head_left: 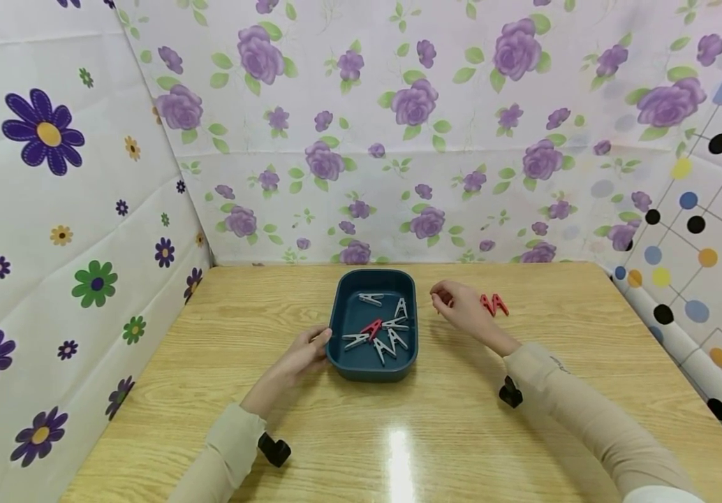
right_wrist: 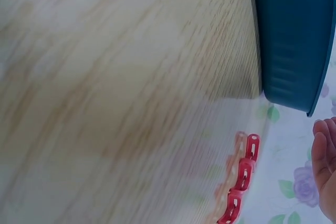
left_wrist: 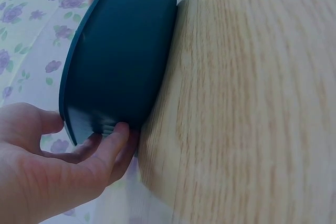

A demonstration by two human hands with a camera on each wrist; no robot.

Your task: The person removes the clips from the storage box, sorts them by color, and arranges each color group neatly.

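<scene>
A dark teal plastic tray stands on the table, with several grey clothespins and one red clothespin lying inside. My left hand grips the tray's left side. In the left wrist view, its thumb is at the rim and its fingers lie against the outer wall. Just right of the tray, my right hand hovers with loosely bent fingers. No clothespin shows in it. Beyond that wrist lie red clothespins; the right wrist view shows three in a row.
The wooden table meets a rose-patterned cloth at the back. Flowered cloth hangs on the left, dotted cloth on the right. Black wrist cameras hang below both sleeves.
</scene>
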